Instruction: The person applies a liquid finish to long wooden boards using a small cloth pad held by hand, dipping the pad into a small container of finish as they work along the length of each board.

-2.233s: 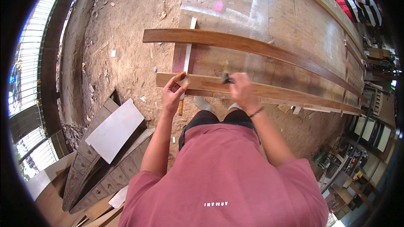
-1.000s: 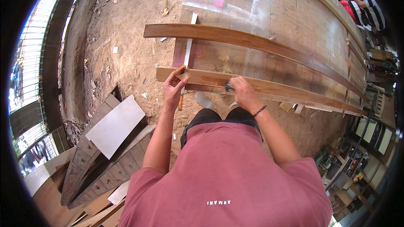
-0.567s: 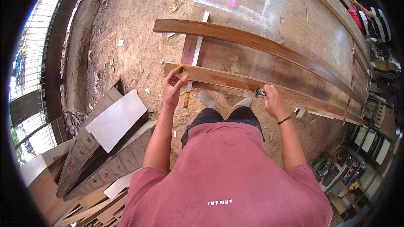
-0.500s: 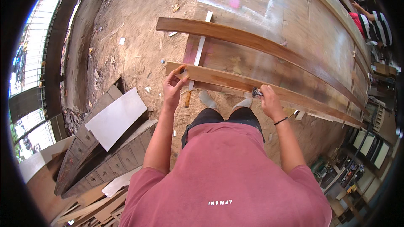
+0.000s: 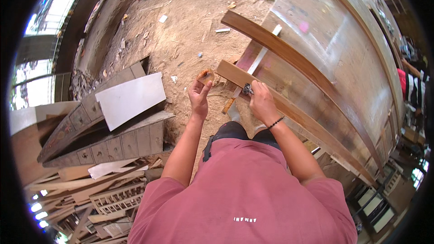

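My left hand is closed on a small brown-stained cup, apparently clear plastic with orange-brown residue at its rim. It hovers over the floor, just left of the near plank's end. In my right hand the fingers pinch a crumpled dark grey rag against the near wooden plank, close to its left end. Beyond it runs a second, darker and glossier plank. Both planks lie across a white strip; the fingers of my right hand partly hide the rag.
A paint-spotted wooden board table lies under the planks. To the left, a white sheet rests on dark panelled woodwork. Scrap wood is heaped at lower left. Another person is at far right.
My right hand and the rag have moved left along the near plank toward its end. The view has turned; the cup now stands apart from the plank, still in my left hand.
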